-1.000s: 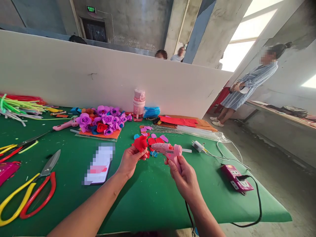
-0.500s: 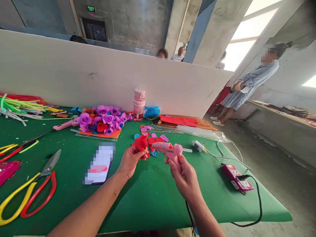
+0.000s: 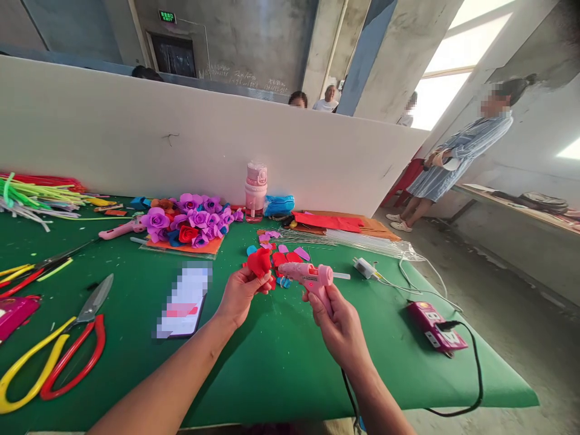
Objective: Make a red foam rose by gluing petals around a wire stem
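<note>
Between the fingers of my left hand (image 3: 240,296) is a red craft flower (image 3: 259,262), its petals curled together. My right hand (image 3: 336,317) grips a pink glue gun (image 3: 312,278) by the handle, with a whitish glue stick (image 3: 341,276) poking out of the back. The nozzle points left and lies close to the flower; whether it touches cannot be made out. Just behind both hands lie loose red petals (image 3: 293,258), with purple and blue pieces around them. A pile of finished purple flowers (image 3: 199,219) sits at the back left.
Scissors (image 3: 90,302) with yellow and red handles and a phone (image 3: 185,302) lie left. A pink bottle (image 3: 256,192) stands against the white partition (image 3: 203,133). A magenta power strip (image 3: 435,326), its black cord, and a white charger (image 3: 365,267) are right. One person (image 3: 462,145) stands beyond.
Both hands stay almost in place, holding the red flower and the glue gun. The glue gun has shifted very slightly left. The whole view has moved by a few pixels.
</note>
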`<state>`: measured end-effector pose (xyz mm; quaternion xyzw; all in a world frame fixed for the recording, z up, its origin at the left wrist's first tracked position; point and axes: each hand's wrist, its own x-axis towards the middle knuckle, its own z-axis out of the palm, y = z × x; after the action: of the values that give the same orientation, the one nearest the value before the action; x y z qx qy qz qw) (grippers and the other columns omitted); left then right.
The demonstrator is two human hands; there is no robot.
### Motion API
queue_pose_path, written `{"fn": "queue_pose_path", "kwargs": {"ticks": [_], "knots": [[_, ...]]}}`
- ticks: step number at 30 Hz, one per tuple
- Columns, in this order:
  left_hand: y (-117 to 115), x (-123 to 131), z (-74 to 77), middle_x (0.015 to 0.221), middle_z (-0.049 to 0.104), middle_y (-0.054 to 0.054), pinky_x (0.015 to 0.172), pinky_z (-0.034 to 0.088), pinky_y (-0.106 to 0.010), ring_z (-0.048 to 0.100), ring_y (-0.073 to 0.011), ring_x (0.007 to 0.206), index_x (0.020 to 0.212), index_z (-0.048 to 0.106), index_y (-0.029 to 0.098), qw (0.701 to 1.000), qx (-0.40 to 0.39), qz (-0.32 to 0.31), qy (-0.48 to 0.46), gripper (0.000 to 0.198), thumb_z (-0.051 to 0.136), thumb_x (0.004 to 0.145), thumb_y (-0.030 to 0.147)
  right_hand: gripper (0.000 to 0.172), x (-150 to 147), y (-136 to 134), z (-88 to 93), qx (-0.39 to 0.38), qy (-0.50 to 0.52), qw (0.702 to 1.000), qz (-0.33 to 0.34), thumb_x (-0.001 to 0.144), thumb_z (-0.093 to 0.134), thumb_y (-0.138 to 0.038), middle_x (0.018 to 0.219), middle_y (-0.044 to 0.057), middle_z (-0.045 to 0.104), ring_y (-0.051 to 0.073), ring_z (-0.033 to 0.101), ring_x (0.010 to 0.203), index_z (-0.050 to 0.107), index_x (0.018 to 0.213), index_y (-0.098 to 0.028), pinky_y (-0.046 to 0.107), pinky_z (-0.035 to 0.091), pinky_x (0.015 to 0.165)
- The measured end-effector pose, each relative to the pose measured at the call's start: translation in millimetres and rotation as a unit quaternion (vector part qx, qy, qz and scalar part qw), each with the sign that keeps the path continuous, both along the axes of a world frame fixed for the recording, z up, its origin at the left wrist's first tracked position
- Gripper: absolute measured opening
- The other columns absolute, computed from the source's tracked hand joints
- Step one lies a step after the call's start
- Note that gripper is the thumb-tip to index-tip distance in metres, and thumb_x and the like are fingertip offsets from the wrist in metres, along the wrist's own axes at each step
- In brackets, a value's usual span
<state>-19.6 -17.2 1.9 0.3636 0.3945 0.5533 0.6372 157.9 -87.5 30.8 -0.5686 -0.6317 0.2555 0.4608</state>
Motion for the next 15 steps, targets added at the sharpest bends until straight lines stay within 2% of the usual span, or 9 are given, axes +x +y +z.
{"fn": "queue_pose_path", "kwargs": {"ticks": [3, 6, 8, 12, 15], "knots": [[0.9, -0.5, -0.5, 0.063, 0.067, -0.002, 0.057, 0.043, -0.023, 0.056, -0.0089, 0.055, 0.068, 0.07, 0.014, 1.0, -0.009, -0.004, -0.011, 0.023, 0.082, 0.058, 0.03, 0.032, 5.9, 0.8, -1.6, -0.04, 0.1, 0.994, 0.018, 0.087, 0.05, -0.048, 0.07, 0.0, 0.058, 0.008, 0.039, 0.048, 0.057, 0.092, -0.017, 0.022, 0.032, 0.043], [2.2, -1.9, -2.2, 0.065, 0.067, -0.002, 0.056, 0.044, -0.022, 0.057, -0.0087, 0.056, 0.072, 0.07, 0.014, 0.999, -0.017, -0.015, -0.027, 0.024, 0.083, 0.058, 0.03, 0.034, 21.3, 4.6, -4.4, -0.08, 0.222, 0.972, 0.018, 0.085, 0.054, -0.05, 0.083, 0.002, 0.062, 0.007, 0.037, 0.046, 0.055, 0.098, -0.018, 0.021, 0.032, 0.041], [2.7, -3.0, -3.5, 0.067, 0.067, -0.002, 0.057, 0.045, -0.021, 0.057, -0.0084, 0.057, 0.074, 0.071, 0.015, 0.999, -0.018, -0.021, -0.036, 0.024, 0.082, 0.06, 0.029, 0.037, 38.3, 7.9, -8.8, -0.121, 0.266, 0.956, -0.001, 0.082, 0.059, -0.051, 0.08, 0.002, 0.062, 0.007, 0.039, 0.046, 0.058, 0.097, -0.017, 0.021, 0.034, 0.041], [2.7, -3.7, -5.2, 0.068, 0.067, -0.001, 0.056, 0.045, -0.019, 0.057, -0.0076, 0.057, 0.077, 0.071, 0.015, 0.998, -0.013, -0.03, -0.044, 0.021, 0.08, 0.063, 0.028, 0.044, 77.6, 11.1, -24.7, -0.208, 0.277, 0.936, -0.058, 0.073, 0.067, -0.055, 0.06, -0.003, 0.052, 0.011, 0.047, 0.051, 0.062, 0.094, -0.016, 0.023, 0.041, 0.048], [2.4, -3.3, -5.7, 0.067, 0.067, -0.002, 0.056, 0.045, -0.018, 0.057, -0.0072, 0.057, 0.076, 0.071, 0.015, 0.998, -0.014, -0.036, -0.042, 0.02, 0.08, 0.063, 0.028, 0.045, 98.0, 9.0, -38.3, -0.214, 0.197, 0.954, -0.071, 0.073, 0.065, -0.057, 0.06, -0.002, 0.05, 0.011, 0.045, 0.052, 0.064, 0.086, -0.015, 0.023, 0.036, 0.047]]}}
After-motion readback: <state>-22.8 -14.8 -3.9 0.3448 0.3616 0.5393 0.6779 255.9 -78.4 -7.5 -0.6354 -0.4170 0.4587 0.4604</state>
